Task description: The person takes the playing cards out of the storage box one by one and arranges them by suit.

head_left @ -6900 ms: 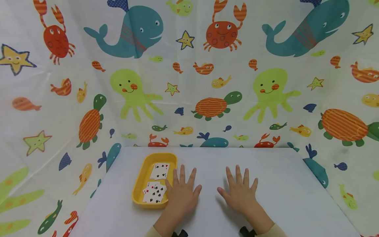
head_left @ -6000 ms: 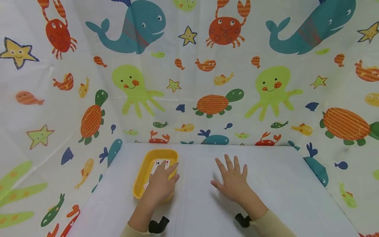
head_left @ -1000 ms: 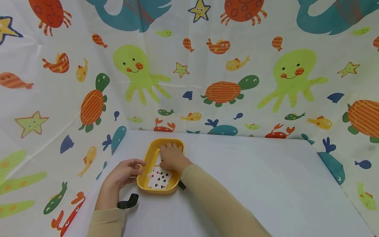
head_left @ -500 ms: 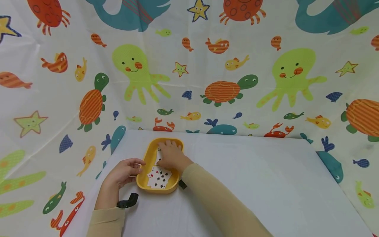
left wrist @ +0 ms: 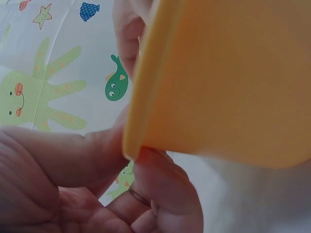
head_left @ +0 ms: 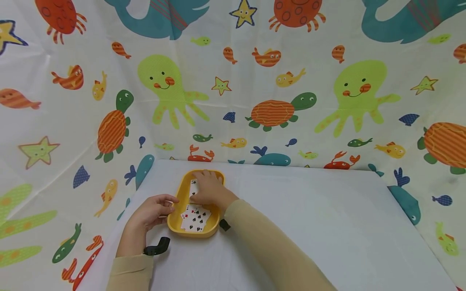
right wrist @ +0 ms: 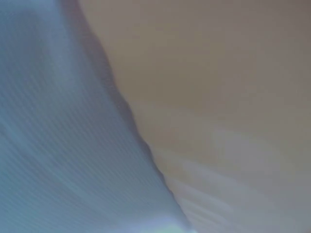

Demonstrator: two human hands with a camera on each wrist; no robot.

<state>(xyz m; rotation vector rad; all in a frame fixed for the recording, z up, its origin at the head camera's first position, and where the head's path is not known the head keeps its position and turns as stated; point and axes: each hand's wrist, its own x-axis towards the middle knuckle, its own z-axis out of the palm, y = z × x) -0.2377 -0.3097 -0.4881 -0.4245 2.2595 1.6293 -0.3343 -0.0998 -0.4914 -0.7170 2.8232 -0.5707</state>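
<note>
My left hand [head_left: 154, 211] pinches the left rim of a yellow tray [head_left: 174, 222] between thumb and fingers. In the left wrist view the thumb [left wrist: 73, 155] and a bent finger [left wrist: 163, 187] meet at the tray's rim [left wrist: 146, 92]. Inside the tray, my right hand [head_left: 211, 190] reaches over the far pile of playing cards [head_left: 193, 186]. Its thumb lies at the near edge of that pile and its fingers spread toward the far edge; the fingertips are partly hidden. A second pile of overlapping cards [head_left: 196, 219] lies face up in the tray's near half.
The tray stands on the left part of a white table [head_left: 309, 218]. A curtain [head_left: 240, 89] printed with sea animals hangs behind and at the sides. A dark wrist camera [head_left: 157, 246] sits on my left wrist. The right wrist view is mostly blurred tan and bluish surfaces.
Both hands once lay flat on the table; now the left pinches the rim and the right is inside the tray. Over the last second the right hand shifts slightly left, showing more card.
</note>
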